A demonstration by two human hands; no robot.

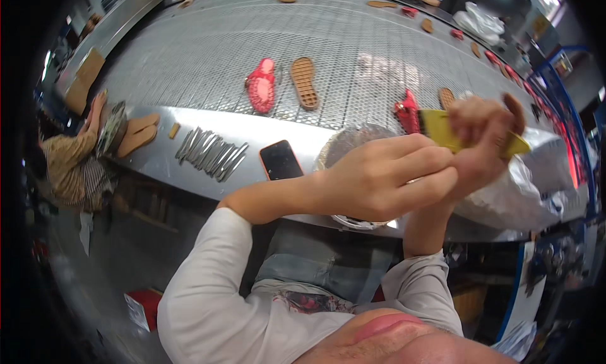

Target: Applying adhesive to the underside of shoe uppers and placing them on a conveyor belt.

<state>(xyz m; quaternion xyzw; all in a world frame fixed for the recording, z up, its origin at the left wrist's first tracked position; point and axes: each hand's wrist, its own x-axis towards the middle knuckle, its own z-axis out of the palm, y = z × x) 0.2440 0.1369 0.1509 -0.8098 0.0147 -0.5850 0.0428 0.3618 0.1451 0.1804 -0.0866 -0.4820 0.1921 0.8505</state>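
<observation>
My right hand is closed around a flat yellow piece, whose kind I cannot make out. A curved brown piece, like a shoe sole seen edge-on, rises beside its fingers; whether it is gripped too is unclear. My left hand reaches across in front of the right wrist, its fingers curled and pressed together; what they hold, if anything, is hidden. Beyond the yellow piece's left end lies a red shoe upper. Under my left hand stands a round basin, partly covered.
On the mesh conveyor lie a red shoe upper and a brown sole. The metal ledge bears a phone, several metal strips, a small tan block and soles. Another person sits left. White plastic lies right.
</observation>
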